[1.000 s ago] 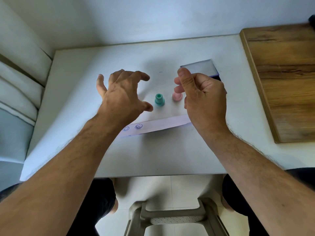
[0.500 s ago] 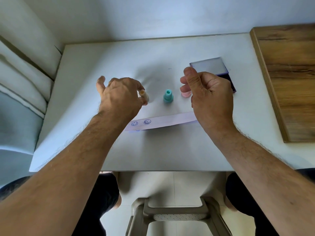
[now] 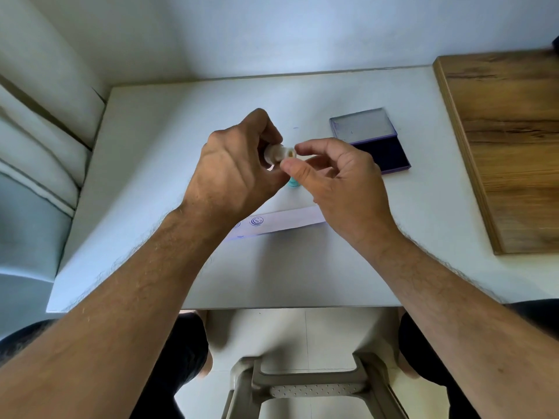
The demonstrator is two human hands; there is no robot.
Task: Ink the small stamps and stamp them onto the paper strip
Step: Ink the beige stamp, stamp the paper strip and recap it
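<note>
My left hand holds a small cream stamp on its side above the table. My right hand pinches the stamp's end between thumb and forefinger. A teal stamp stands on the table, mostly hidden under my right thumb. The pink stamp is hidden behind my right hand. A white paper strip lies across the table below my hands, with blue round prints near its left end. The open ink pad with its dark pad and raised lid sits to the right.
The white table meets a wall at the back. A wooden board lies along the right side. Pale cushions are at the left. A plastic stool stands below the table's front edge, between my knees.
My left hand lifted the cream stamp off the table and moved right. My right hand came left from the pink stamp and pinched the cream stamp's end.
</note>
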